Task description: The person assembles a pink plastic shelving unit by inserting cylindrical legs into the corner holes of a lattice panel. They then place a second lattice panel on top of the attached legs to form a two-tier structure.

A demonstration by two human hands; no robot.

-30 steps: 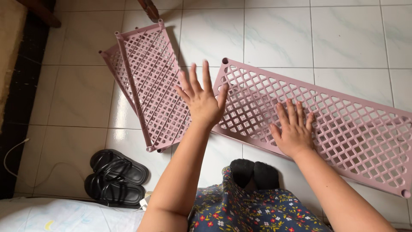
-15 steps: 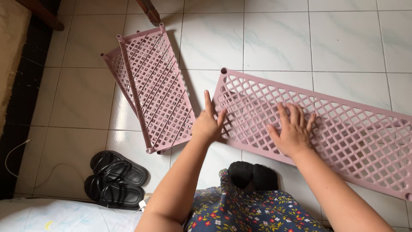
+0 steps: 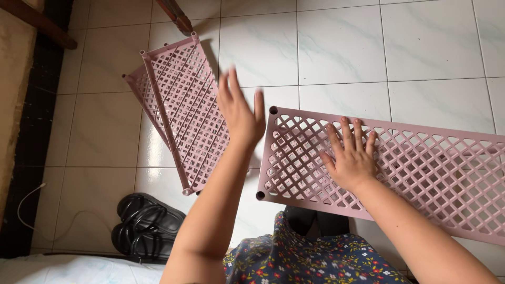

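The right hand (image 3: 351, 156) lay flat, fingers spread, gripping nothing, on the long pink plastic lattice shelf (image 3: 421, 168) flat on the glossy marbled tile floor (image 3: 342, 47). The left hand (image 3: 242, 113), open and empty, hovered blurred between that panel and the pink stacked shelves (image 3: 179, 126). Black strappy sandals (image 3: 144, 226) sat near the left arm.

Bare forearms, no sleeves; a dark navy garment (image 3: 321, 260) with small red and yellow flowers.
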